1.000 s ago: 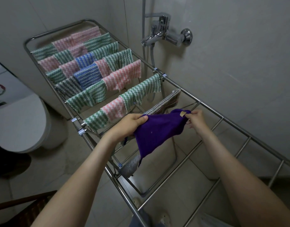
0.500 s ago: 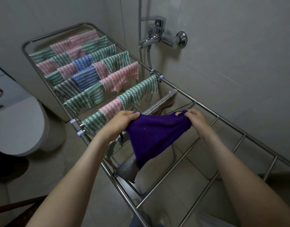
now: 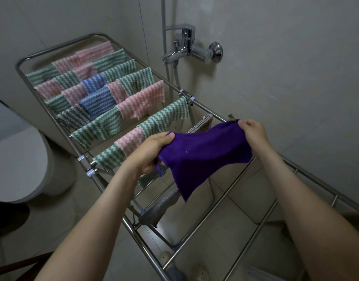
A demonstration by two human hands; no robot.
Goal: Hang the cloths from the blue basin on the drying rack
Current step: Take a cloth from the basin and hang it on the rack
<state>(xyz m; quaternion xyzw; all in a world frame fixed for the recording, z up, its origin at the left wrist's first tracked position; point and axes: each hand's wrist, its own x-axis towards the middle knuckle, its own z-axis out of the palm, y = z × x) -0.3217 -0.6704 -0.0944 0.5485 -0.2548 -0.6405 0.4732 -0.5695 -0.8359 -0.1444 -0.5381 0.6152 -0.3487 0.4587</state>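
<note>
Bathroom corner: drying rack [image 3: 95, 34] is packed with striped cloths [image 3: 142, 102] across the upper left. Left hand [image 3: 152, 151] and right hand [image 3: 253, 132] each pinch a top corner of the purple cloth [image 3: 205, 155], mid-frame over bare rails. Basin's out of view, so no idea how many remain. Shower tap [image 3: 190, 51] crowds the wall side.

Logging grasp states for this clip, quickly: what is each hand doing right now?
Left hand: closed, gripping one top corner of the purple cloth.
Right hand: closed, fingers pinching the opposite top corner of the same cloth.
</note>
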